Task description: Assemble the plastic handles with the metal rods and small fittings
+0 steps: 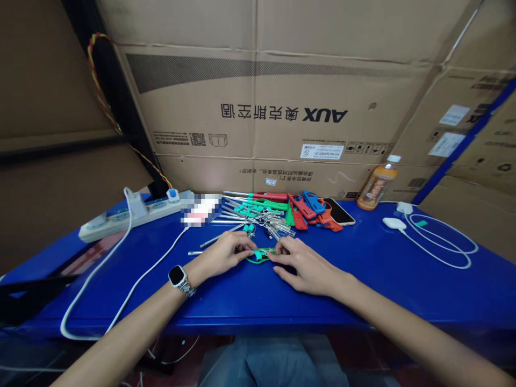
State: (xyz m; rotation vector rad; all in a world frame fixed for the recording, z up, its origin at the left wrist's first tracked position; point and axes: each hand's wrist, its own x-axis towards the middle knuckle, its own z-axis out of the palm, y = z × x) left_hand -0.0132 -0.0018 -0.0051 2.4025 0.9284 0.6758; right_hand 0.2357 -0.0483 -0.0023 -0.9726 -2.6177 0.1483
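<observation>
Between my hands, low over the blue table, is a green stick lighter [258, 260], its casing seemingly open with a teal part and small inner parts showing. My left hand [228, 252], with a watch on the wrist, pinches its left end; a metal tube [195, 253] sticks out left of that hand. Fingers of my right hand [300, 263] close on its right end, thumb below. Just behind lies a heap of lighter inner parts [262, 214] with metal tubes, teal pieces and wires. Red casing halves [302, 207] and blue casing halves [313, 202] lie to its right.
A phone [341, 211] lies behind the casings. An orange drink bottle [377, 185] stands at the back right near a white charging case [394, 223] with a coiled cable. A power strip [121, 219] with white cables runs along the left. A cardboard wall [282, 80] closes the back.
</observation>
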